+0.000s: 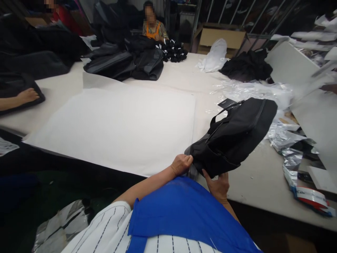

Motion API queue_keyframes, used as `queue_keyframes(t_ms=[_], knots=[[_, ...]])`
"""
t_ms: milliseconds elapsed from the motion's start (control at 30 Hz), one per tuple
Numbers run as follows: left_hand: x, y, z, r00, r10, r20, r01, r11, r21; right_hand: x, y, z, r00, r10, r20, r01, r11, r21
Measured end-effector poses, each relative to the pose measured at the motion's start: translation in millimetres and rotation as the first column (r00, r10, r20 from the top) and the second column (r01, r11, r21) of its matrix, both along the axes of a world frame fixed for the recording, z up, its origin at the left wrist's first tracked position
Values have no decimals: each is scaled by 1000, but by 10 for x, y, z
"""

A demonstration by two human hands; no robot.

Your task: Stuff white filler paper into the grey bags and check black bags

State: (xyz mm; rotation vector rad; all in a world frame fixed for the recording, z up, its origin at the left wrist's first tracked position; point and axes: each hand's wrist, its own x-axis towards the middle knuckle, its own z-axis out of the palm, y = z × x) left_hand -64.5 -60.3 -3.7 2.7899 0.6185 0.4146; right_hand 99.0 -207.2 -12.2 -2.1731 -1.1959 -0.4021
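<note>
A person in a blue apron is holding one black backpack aslant over the near side of a pale surface, just right of white sheeting whose layers are defying a count. The left grip is clenching the bag's lower end; the right grip is bracing it from below, its fingers hiding too well to tell how far they are wrapping. The bag is looking soft-sided, fairly light and hardly fragile or slippery, its loop handle and lower end likely offering the surest holds. One black tag is showing by the handle. Beyond, one cardboard box and one dark heap are sitting near clear plastic, too tangled for counting. One co-worker in orange, another in red and one bare forearm are also appearing.
</note>
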Motion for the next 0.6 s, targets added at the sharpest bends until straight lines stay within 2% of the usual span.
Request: queue_keyframes(t_ms=[133,200,333,467,600], knots=[[9,-48,13,995,-96,21,96,995,29,74,83,130,981,-63,-183,74,996,54],[-9,-60,-2,996,-80,27,80,996,26,129,82,126,980,-7,-200,21,997,68],[-52,-70,-30,998,61,25,-60,998,-20,211,-27,30,971,60,-231,-48,997,57],[-37,-31,-15,969,246,9,-244,965,-100,252,-175,-46,957,69,-281,-74,997,-8],[31,98,22,959,283,-14,-281,944,-170,254,-343,-5,918,66,-390,-93,994,-53]])
